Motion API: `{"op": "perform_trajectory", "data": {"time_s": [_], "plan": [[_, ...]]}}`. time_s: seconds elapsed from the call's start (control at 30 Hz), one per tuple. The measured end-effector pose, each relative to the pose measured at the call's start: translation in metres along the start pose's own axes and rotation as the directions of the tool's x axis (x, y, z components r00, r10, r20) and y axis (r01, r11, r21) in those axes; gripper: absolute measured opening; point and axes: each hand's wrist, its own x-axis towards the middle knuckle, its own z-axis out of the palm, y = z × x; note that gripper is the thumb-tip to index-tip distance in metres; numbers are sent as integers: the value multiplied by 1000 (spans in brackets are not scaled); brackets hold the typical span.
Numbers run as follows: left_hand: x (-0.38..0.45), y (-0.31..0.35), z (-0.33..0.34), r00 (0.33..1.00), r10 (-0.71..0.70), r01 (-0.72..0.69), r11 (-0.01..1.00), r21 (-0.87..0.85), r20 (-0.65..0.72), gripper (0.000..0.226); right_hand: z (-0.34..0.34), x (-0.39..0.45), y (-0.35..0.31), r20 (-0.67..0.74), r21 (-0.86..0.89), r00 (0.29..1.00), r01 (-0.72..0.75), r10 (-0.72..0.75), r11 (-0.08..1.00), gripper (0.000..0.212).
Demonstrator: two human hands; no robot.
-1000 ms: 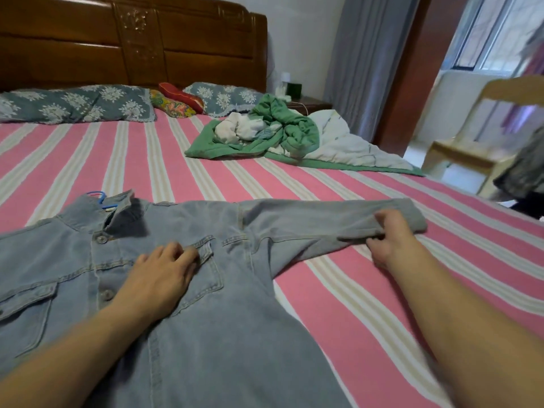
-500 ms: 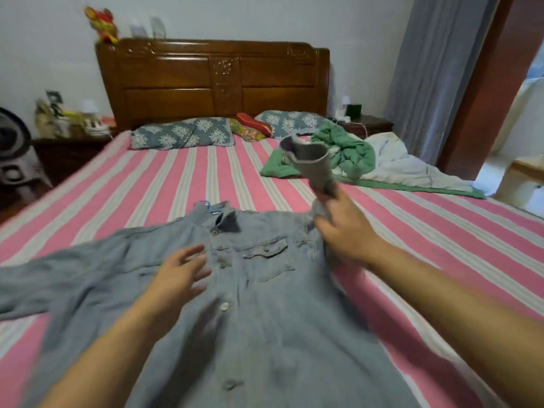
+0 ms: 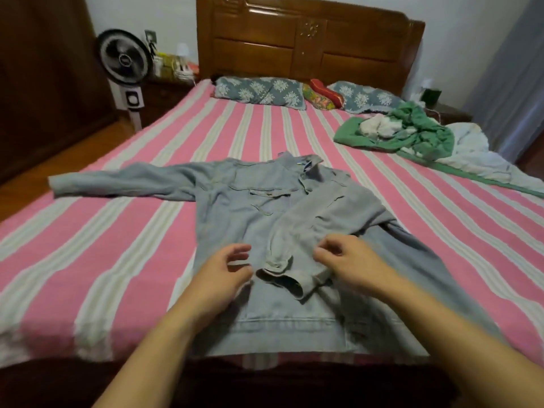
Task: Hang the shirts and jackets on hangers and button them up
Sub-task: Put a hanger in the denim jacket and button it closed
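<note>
On the far left we see a fan [image 3: 125,55] standing beside the bed [image 3: 117,231], apart from the work. The denim jacket [image 3: 250,207] lies flat on the striped bedspread near the foot of the bed, front side up, collar toward the headboard. Its left-lying sleeve [image 3: 117,184] stretches straight out across the bed, while the other sleeve [image 3: 297,231] is folded over the chest, its cuff [image 3: 287,278] resting low on the front.

Our left hand [image 3: 219,275] hovers just beside the cuff with fingers loosely curled, gripping nothing. Our right hand [image 3: 347,262] sits on the other side of the cuff, fingers bent and touching the denim; it may be pinching a fold, but we cannot tell from this view.

We judge this jacket nearly finished: a bit of blue at the collar [image 3: 306,164] looks like a hanger hook, so the hanger seems to be inside, and the front panels lie closed as if buttoned, though the buttons are too blurred to count. What seems left here is tidying the sleeves.

Farther right, a crumpled green garment [image 3: 424,134] with something white on it lies in a heap near the pillows, unhung. That pile is probably next.
</note>
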Motion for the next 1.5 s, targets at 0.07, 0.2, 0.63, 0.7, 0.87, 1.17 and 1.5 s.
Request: {"op": "perform_trajectory", "data": {"time_s": [0.07,0.2,0.63,0.7,0.87,1.17,1.5], "plan": [[2,0,2,995,64,-74,990,120,81,46,18,2,-8,100,13,995,9,-10,1000,36],[19,1,17,936,310,-351,813,466,164,48,56,3,-9,139,-271,971,226,-195,935,39],[0,46,48,828,559,-555,806,203,47,6,-17,-15,27,-67,28,889,456,-453,890,17],[-3,39,52,836,492,-548,758,354,242,7,-26,-19,29,144,16,888,438,-436,899,25],[-22,22,22,959,168,-270,785,558,229,29,-8,-8,7,-9,22,949,316,-316,948,44],[-20,-33,-218,800,4,485,583,651,-600,29,84,114,-157,304,-233,829,542,-469,807,25],[-7,-96,-261,801,-12,527,487,696,-598,45,311,336,-292,298,-313,803,593,-516,742,92]]}}
